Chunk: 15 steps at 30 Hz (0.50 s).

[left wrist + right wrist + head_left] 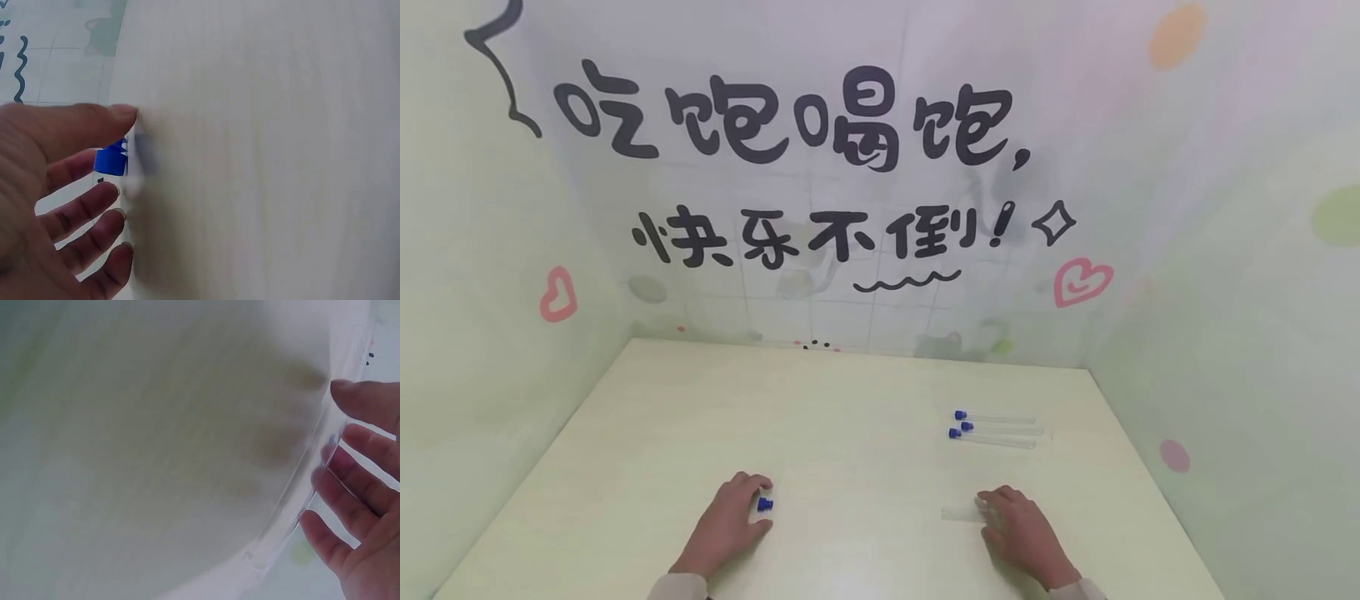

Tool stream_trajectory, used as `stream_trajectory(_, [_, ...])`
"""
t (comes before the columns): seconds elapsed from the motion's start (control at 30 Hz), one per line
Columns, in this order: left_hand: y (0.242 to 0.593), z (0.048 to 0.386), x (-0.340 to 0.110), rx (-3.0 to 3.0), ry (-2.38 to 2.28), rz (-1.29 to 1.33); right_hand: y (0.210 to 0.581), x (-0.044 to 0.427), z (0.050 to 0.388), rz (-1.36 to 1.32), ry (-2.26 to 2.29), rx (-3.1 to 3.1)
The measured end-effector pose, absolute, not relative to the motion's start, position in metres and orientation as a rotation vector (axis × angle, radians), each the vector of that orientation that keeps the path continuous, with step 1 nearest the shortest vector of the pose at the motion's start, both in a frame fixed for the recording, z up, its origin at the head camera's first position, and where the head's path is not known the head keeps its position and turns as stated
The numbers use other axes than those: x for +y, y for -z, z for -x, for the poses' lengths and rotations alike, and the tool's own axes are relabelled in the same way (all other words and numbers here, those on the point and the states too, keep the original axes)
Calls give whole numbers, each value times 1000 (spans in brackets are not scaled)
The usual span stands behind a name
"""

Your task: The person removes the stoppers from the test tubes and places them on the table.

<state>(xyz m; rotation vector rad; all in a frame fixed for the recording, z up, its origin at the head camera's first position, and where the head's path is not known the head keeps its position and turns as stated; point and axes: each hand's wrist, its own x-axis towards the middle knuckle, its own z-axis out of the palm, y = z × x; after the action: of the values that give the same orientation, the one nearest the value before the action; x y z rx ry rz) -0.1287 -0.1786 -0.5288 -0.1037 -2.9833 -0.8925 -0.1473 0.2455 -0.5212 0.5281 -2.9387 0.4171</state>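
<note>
A blue stopper point(765, 504) lies on the table between the thumb and fingers of my left hand point(726, 521). In the left wrist view, the ribbed blue stopper point(111, 161) shows beside the thumb, and the fingers are spread loosely around it without a visible pinch. My right hand point(1024, 533) is over one end of a clear tube point(958, 513) lying on the table. From the right wrist, the transparent tube point(303, 464) runs past the fingertips, with the thumb and fingers apart around it. Whether the fingertips touch it I cannot tell.
Three clear tubes with blue stoppers point(996, 442) lie together at the back right of the pale table point(850, 417). Walls with printed lettering and hearts point(1082, 283) enclose the table at the back and both sides.
</note>
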Motion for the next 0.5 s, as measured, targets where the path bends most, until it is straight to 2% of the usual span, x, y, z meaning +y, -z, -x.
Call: stream_trajectory(0.5, [519, 124, -179, -3063, 787, 150, 514, 247, 149, -522, -460, -2778])
